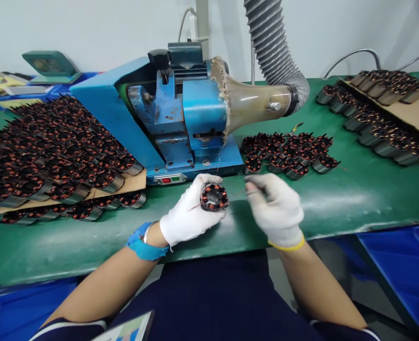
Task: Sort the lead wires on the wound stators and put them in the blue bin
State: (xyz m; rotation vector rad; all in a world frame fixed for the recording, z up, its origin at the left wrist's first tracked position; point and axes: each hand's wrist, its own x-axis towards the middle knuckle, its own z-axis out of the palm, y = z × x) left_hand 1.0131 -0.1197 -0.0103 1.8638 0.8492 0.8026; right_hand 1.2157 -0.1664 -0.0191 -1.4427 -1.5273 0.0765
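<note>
In my gloved left hand (187,212) is a motor stator (223,198), a ring with copper windings and dark insulation. Its open end faces up toward me, with fingers and thumb wrapped around its side. Thin loose wire ends stick out from it. My gloved right hand (278,206) is a short way to the right, thumb and fingertips pinched together and slightly blurred. A fine copper wire (237,192) runs from the stator's side toward those fingertips. Both hands are above the front of the green table mat (323,203).
Behind my hands stands a blue machine (202,104) with a red and green switch (170,179) and a grey exhaust hose (271,42). Stators are stacked on cardboard at left (56,147), grouped behind my right hand (291,151) and lined up at right (376,128).
</note>
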